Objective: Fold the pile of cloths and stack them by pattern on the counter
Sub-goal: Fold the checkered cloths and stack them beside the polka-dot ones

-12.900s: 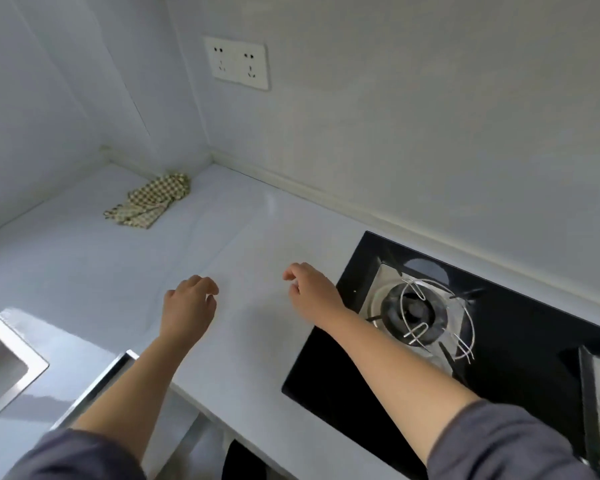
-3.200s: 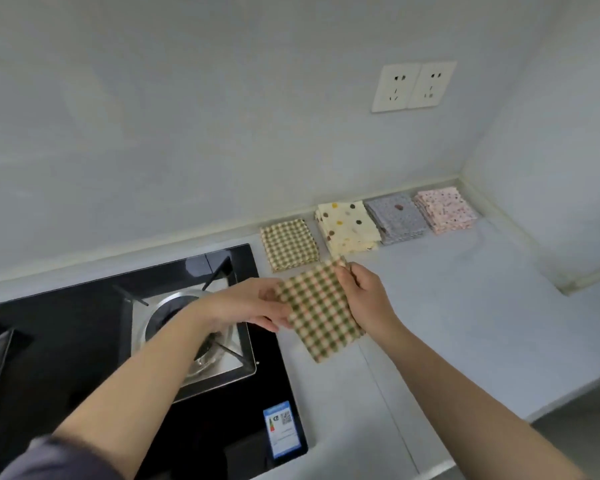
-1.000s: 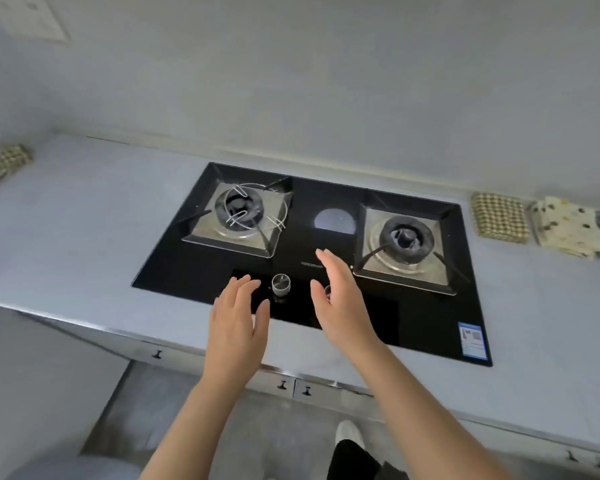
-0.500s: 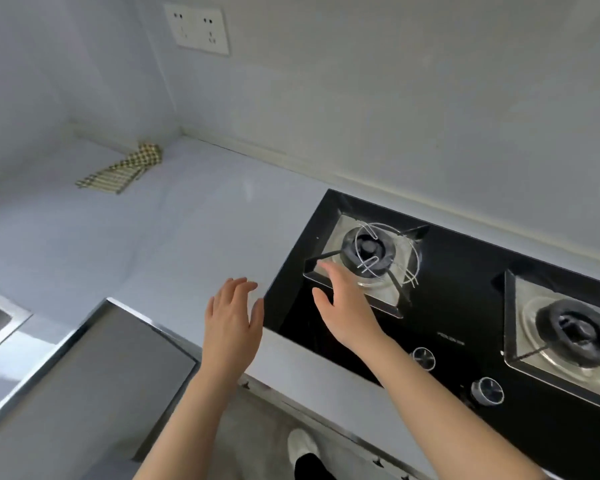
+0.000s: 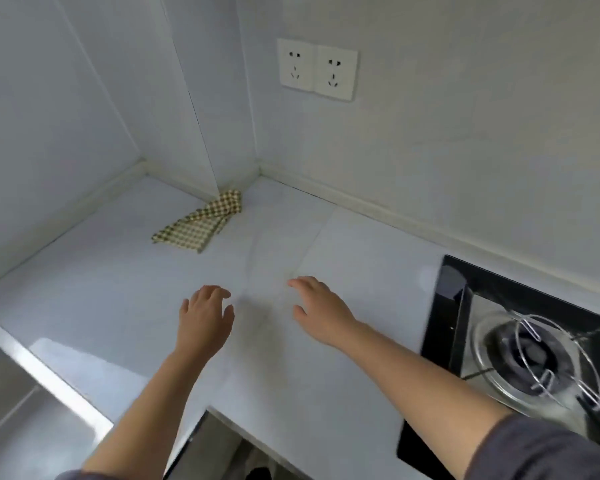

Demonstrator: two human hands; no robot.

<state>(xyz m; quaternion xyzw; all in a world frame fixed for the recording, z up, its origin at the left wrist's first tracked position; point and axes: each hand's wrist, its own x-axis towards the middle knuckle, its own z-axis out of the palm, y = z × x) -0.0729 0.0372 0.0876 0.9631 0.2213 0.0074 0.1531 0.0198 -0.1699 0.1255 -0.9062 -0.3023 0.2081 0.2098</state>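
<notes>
- Your left grip (image 5: 205,320) and right grip (image 5: 321,313) are both released, fingers loosely spread above the tabletop (image 5: 118,289).
- The checked cloth (image 5: 200,223) lies crumpled at 11 o'clock, well apart from them, by the wall corner.
- The hob (image 5: 499,292) sits at 3 o'clock.

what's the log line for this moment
left hand: open, empty | right hand: open, empty | green-and-cream checked cloth: crumpled, in white counter corner | next: likely reach cloth

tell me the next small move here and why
Probably reach forward to the checked cloth: it lies rumpled and unfolded on the counter, and the left hand and right hand hover empty, short of it.
</notes>
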